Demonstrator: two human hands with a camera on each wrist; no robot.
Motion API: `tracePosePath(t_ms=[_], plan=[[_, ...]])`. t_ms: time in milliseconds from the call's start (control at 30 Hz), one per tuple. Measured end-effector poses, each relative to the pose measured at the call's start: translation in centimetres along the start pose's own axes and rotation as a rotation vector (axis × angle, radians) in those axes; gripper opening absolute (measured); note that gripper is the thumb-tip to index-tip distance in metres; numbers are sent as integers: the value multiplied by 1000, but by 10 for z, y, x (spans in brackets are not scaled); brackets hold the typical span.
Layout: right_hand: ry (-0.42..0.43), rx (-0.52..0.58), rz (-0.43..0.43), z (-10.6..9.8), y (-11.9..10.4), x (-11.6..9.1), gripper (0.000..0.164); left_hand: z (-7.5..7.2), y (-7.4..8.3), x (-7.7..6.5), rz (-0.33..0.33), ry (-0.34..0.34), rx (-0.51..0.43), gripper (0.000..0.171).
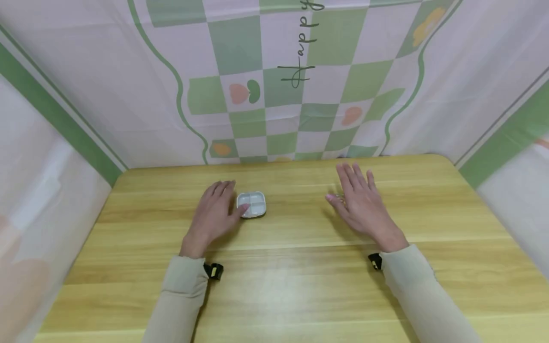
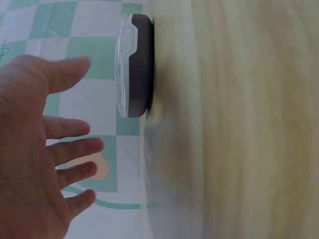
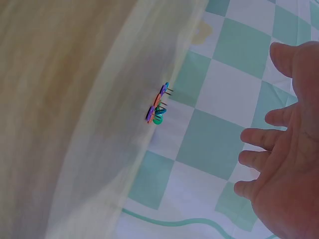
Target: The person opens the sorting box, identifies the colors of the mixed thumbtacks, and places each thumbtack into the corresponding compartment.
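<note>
A small four-compartment box (image 1: 257, 202) with a clear lid and a dark base lies flat on the table. My left hand (image 1: 214, 209) is just left of it with fingers extended; its thumb overlaps the box edge in the head view. In the left wrist view the thumb (image 2: 70, 73) shows apart from the box (image 2: 140, 67). Several colourful thumbtacks (image 3: 158, 104) lie together on the table, points upward in the right wrist view. Over them hovers my right hand (image 1: 361, 206), fingers straight and holding nothing; in the head view it mostly hides the tacks.
The wooden table (image 1: 283, 281) ends at the back against a hanging green-and-white checked cloth (image 1: 283, 85). More cloth hangs at both sides. A black wrist camera (image 1: 213, 271) sits at the left cuff, another (image 1: 375, 261) at the right.
</note>
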State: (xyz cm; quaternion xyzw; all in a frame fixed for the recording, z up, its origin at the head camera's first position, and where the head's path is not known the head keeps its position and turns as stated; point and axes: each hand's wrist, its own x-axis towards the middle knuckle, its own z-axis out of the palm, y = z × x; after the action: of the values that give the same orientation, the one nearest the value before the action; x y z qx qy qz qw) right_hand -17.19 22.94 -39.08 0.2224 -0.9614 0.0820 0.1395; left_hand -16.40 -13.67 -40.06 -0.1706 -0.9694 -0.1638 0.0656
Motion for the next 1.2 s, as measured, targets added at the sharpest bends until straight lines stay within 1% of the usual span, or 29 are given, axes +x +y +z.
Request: tracePosePath(t_ms=[67,133,233,333,500,767,1000,1200], plan=[[-2,13,-3,-1,-1,0,72,1,1,-1,-4,-46,-25,77],[-4,22,-4,-1,-2,0,72,2,1,-1,-1,-72,-43,79],[-13,33,1,-2,-4,-1,72,3,3,-2,6,-92,-60,79],[-18,39,5,-1,-4,-1,72,4,5,-1,11,-102,-65,74],[-27,47,5,0,-5,-1,73,5,7,0,27,-110,-69,64],[-46,51,-8,0,-10,-1,74,4,13,0,46,-93,-71,62],[-38,67,-49,0,-21,1,74,6,23,2,88,-90,-65,60],[-53,86,-81,0,-30,0,75,11,35,1,127,-94,-55,58]])
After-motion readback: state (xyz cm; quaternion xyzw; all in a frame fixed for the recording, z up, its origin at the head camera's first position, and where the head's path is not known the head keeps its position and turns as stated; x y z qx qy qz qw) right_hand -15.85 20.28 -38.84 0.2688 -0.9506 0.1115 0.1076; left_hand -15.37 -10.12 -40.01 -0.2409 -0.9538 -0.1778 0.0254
